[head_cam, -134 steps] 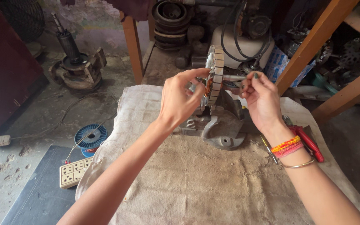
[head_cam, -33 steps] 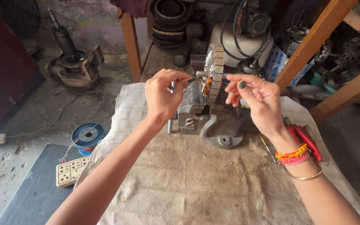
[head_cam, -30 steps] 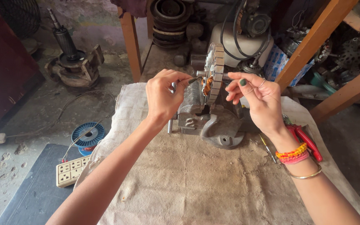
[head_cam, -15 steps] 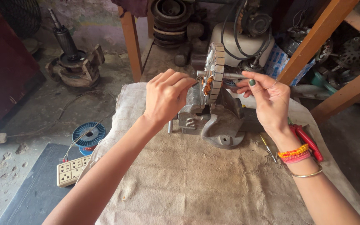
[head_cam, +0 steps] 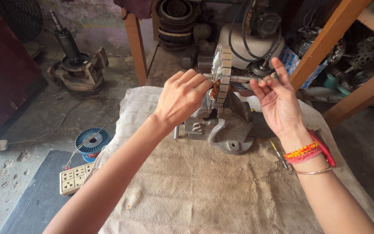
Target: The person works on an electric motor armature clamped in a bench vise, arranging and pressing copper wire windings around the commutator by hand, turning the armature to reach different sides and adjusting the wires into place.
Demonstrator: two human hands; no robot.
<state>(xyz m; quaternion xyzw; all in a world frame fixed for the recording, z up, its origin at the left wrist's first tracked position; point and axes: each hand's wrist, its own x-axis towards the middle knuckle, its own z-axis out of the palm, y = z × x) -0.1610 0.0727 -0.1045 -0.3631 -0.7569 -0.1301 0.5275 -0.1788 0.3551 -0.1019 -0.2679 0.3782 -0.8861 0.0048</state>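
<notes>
A round laminated stator core (head_cam: 221, 76) with copper windings stands on edge, mounted on a shaft above a grey metal vise (head_cam: 226, 125). My left hand (head_cam: 182, 97) is curled against the core's left face, fingertips pinched at the copper winding. My right hand (head_cam: 275, 97) is raised to the right of the core, palm toward me, fingers half curled by the shaft (head_cam: 243, 79); whether it pinches a fine wire I cannot tell. Bangles and a beaded band circle my right wrist.
Burlap cloth (head_cam: 204, 190) covers the work surface. Red-handled pliers (head_cam: 325, 149) lie at the right. A blue wire spool (head_cam: 92, 141) and a white power strip (head_cam: 75, 178) sit on the floor at the left. Motor parts and wooden legs (head_cam: 135, 41) crowd the back.
My right hand has drawn back from the core and turned its palm toward me. My left hand has stayed pinched at the winding, shifting slightly.
</notes>
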